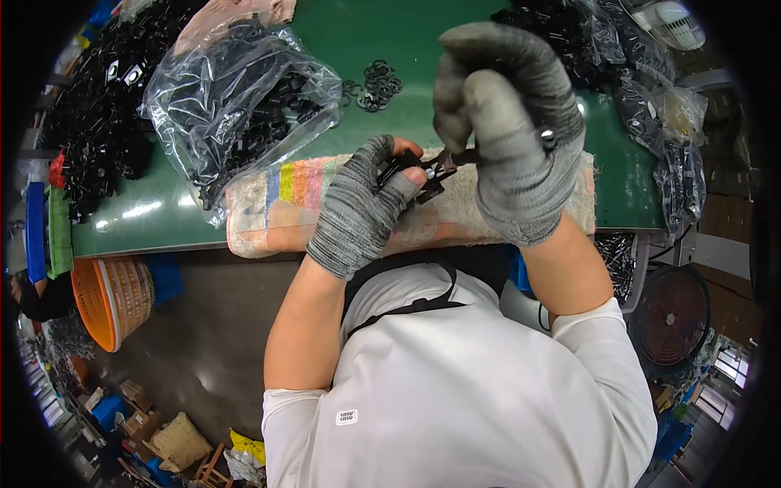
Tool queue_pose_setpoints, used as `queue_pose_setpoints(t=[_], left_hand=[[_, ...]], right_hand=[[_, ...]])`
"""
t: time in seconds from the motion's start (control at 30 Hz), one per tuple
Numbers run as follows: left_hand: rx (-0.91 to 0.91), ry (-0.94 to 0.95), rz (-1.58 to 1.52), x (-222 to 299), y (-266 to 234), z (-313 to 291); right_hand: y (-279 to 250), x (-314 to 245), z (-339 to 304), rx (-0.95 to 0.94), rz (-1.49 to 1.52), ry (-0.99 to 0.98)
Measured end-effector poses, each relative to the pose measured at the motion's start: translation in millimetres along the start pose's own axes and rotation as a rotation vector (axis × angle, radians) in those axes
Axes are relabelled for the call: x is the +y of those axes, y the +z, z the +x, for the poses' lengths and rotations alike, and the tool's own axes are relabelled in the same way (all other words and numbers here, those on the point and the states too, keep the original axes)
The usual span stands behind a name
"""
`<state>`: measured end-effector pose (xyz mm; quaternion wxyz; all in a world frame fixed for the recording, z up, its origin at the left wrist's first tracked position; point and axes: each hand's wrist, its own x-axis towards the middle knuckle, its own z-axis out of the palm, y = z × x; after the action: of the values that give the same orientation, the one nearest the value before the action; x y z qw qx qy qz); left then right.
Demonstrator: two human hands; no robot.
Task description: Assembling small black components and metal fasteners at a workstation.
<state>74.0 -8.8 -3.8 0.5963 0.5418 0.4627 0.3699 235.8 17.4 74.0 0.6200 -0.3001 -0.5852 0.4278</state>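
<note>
My left hand (pixel 362 203), in a grey knit glove with bare fingertips, pinches a small black plastic part (pixel 429 189) above the towel. A small light or shiny spot shows at the middle of that part. My right hand (pixel 512 130), gloved in grey and somewhat blurred, is closed around a dark hand tool (pixel 462 158). The tool's narrow tip reaches left to the black part and seems to touch it; most of the tool is hidden by the glove, so its kind cannot be told. Beneath both hands lies a folded striped towel (pixel 285 191) along the table's near edge.
On the green table (pixel 350 37), a clear plastic bag (pixel 244 98) of black parts lies left, beside a big black heap (pixel 102 122). Small black rings (pixel 378 85) lie mid-table. More black parts (pixel 561 41) and bags (pixel 679 154) are right. An orange basket (pixel 98 305) stands below left.
</note>
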Motion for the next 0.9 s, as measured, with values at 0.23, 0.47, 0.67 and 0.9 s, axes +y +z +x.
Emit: queue_pose_setpoints(t=[0.23, 0.47, 0.67, 0.9], left_hand=[[-0.041, -0.121, -0.097, 18.4, -3.1, -8.4], [0.031, 0.042, -0.162, 38.2, -36.8, -37.8], [0.55, 0.451, -0.208, 114.3, -162.1, -6.3], [0.76, 0.273, 0.109, 184.2, -328.1, 67.5]], right_hand=[[15.6, -32.4, -4.6, 0.253, 0.4, 0.013], [-1.0, -52.9, 2.0, 0.083, 0.152, 0.056], [-7.8, -87.7, -5.8, 0.154, 0.055, 0.041], [-25.4, -90.0, 8.1, 0.282, 0.051, 0.138]])
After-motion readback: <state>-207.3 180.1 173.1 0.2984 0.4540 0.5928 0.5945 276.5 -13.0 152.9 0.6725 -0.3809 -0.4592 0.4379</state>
